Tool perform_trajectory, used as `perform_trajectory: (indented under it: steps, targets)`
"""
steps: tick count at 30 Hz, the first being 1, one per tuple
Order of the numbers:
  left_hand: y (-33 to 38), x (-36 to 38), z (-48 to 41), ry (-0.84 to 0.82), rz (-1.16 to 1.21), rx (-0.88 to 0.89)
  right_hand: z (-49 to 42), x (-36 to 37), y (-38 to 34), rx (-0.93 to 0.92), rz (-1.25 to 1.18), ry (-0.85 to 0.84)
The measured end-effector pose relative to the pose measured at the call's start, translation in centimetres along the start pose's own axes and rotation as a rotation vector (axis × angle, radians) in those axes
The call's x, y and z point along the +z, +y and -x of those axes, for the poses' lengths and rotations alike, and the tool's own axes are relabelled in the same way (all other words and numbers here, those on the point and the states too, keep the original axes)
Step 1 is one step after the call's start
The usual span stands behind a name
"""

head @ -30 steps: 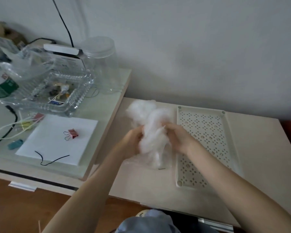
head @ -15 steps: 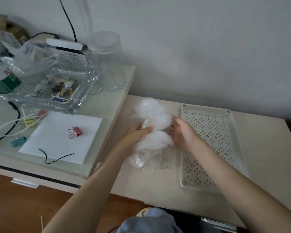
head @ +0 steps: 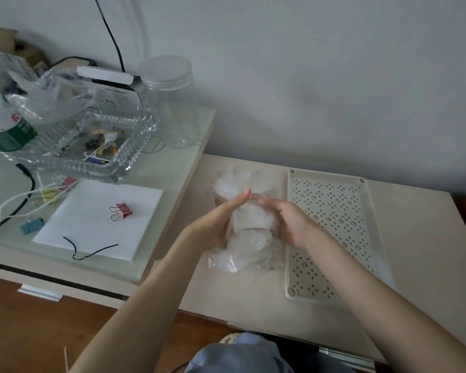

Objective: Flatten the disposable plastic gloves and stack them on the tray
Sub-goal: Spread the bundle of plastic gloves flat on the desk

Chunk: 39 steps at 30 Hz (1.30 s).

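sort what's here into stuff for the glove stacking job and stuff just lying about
For the job: plastic gloves, tray, left hand, right hand.
Lying about: glass dish, clear jar, pink binder clip, white paper, green-label bottle.

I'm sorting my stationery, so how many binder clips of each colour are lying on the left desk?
Pink metal binder clips: 2
Yellow metal binder clip: 1
Teal metal binder clip: 1
Total: 4
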<state>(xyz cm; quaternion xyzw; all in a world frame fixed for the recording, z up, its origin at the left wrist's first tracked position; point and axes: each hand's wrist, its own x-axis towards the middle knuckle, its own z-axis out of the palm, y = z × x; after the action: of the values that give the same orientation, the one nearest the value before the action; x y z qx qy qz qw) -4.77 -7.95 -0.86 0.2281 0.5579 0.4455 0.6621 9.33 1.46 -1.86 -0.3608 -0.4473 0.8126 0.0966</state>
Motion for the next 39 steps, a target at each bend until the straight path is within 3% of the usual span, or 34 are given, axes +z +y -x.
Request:
perform_trajectory:
  steps: [3, 7, 10, 13, 17, 21, 25, 31, 39]
  targets:
    - [-0.2, 0.2, -0.5, 0.103, -0.041, -0.059, 0.1, 0.5, 0.2, 0.018, 0.113, -0.078]
    - [0.0, 0.4, -0.8, 0.241, -0.134, -0.021, -0.4, 0.1, 0.6, -0.006, 0.019, -0.058]
    - [-0.6, -0.2, -0.8, 0.285, -0.026, -0.009, -0.8, -0.2, 0.6, -0.044, -0.047, 0.097]
    - [-1.0, -0.4, -0.8, 0.277, -0.006, 0.017, -1.0, -0.6, 1.0, -0.102, 0.115, 0.319]
    - [-1.3, -0.7, -0.9, 0.339, -0.005, 0.021, -1.4, -1.0, 1.5, -0.123, 0.339, 0.459]
    - [-1.5, -1.1, -1.0, 0.337, 0.033, 0.030, -1.3, -0.4, 1.5, -0.080, 0.511, 0.416]
    - [-1.7, -1.5, -0.9, 0.332, 0.092, 0.050, -0.6, 0.3, 1.5, -0.118, 0.438, 0.259]
    - [-1.7, -1.2, -0.6, 0.252, 0.147, 0.052, -1.4, -0.3, 1.8, -0.060, 0.386, 0.412]
    - [-1.4, -1.1, -2.1, 0.595, -0.019, 0.166, -0.9, -2.8, 1.5, -0.087, 0.408, 0.571]
